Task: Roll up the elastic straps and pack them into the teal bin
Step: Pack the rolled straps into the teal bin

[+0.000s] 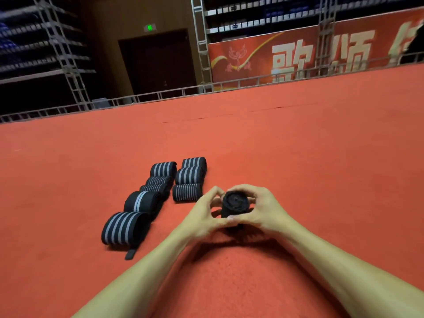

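Near the middle of the red carpet [298,157], the person is holding a black roll [236,204] of strap between both hands, with its coiled end facing the camera. The left hand [202,216] is gripping the roll from the left, its fingers [212,193] curling over the top. The right hand [263,210] is gripping it from the right, its fingers [249,188] wrapping round the far side. Both forearms are reaching in from the near edge. A shadow is falling on the carpet under the roll; whether the roll is touching the carpet cannot be told.

Just left of the hands, eight rolled straps [187,192], black with grey stripes, are lying on the carpet in two rows running near to far. The left row is holding five and the right row three, each touching the next. The nearest strap [125,228] is lying furthest left, with a black tab [132,253] sticking out toward the near side.

Beyond the far edge of the carpet, a truss rail [160,95] is running across. Behind it, a red banner [298,56] is standing on the right and a dark door [158,65] near the centre.
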Available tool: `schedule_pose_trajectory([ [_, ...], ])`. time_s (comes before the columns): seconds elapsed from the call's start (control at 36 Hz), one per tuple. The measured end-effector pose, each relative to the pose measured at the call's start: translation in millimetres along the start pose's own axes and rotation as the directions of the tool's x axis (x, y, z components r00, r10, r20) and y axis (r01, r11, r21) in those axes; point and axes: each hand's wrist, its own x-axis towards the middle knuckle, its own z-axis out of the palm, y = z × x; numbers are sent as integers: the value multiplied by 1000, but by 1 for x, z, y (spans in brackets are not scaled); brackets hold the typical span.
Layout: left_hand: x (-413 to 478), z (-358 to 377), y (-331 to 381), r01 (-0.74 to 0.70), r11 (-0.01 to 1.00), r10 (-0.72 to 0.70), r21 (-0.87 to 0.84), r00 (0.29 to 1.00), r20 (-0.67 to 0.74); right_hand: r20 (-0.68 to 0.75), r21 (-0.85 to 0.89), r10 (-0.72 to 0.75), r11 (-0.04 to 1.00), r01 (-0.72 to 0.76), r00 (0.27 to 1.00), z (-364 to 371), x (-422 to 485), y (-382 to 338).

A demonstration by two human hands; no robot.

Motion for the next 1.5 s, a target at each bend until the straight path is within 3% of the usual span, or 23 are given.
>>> schedule_pose_trajectory([
  [0.08, 11, -6, -1, -3, 996, -3, 93, 998, 60, -48, -21, -9, 1000, 8, 999, -4, -3, 4],
  [0.17, 26, -27, -7, -64, 944, 54, 324, 998, 41, -70, -51, 5, 999, -9, 998, -9, -2, 9],
  [0.25, 44, -54, -18, -52, 828, 98, 558, 994, -53, -72, -95, 15, 995, -22, 997, -15, -1, 16],
  [0.36, 62, -80, -38, 17, 656, -13, 755, 1000, -11, -44, -119, 39, 992, -44, 998, -17, 0, 23],
  [0.44, 65, -84, -52, 73, 614, -112, 786, 994, -5, -19, -123, 45, 991, -47, 999, -15, 0, 23],
  [0.64, 70, -86, -70, 47, 517, -60, 855, 998, -19, -16, -52, 39, 998, -40, 999, -9, -2, 20],
  [0.83, 75, -84, -69, 65, 476, -151, 877, 989, 8, -38, 12, 49, 999, -49, 998, -9, -3, 22],
  [1.0, 77, -81, -63, 100, 490, -222, 866, 975, 13, 18, 63, 74, 995, -75, 997, -13, -6, 24],
  [1.19, 74, -74, -47, 112, 525, -165, 843, 986, -28, 1, 27, 56, 998, -56, 998, -23, -12, 22],
  [1.39, 60, -28, -2, 47, 808, -35, 587, 999, -33, -97, -36, 68, 997, -72, 993, -60, -38, 6],
  [1.5, 54, 17, 30, -32, 888, 31, 458, 999, 10, -178, -119, 90, 986, -113, 980, -93, -72, -3],
])
